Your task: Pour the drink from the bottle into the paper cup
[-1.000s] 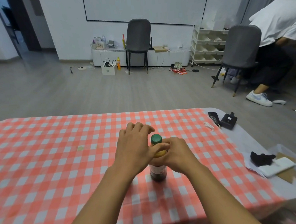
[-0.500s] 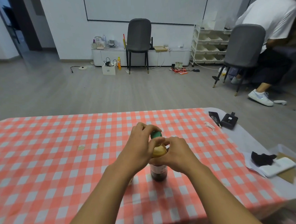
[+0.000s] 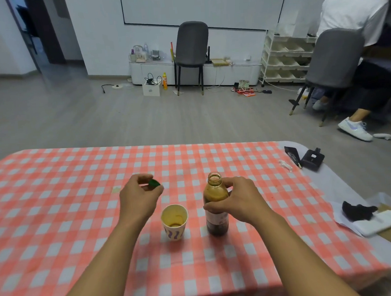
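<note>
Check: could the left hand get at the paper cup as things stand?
Probably not straight away: the left hand pinches the green cap. The paper cup stands close beside its wrist, with nothing between.

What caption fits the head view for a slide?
Left hand holds the green cap; right hand grips the open bottle beside the paper cup.

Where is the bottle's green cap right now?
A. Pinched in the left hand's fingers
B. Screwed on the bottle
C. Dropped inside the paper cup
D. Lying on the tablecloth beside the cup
A: the green cap sits between the fingertips of the left hand, raised left of the bottle, whose neck is open while the right hand steadies it.
</note>
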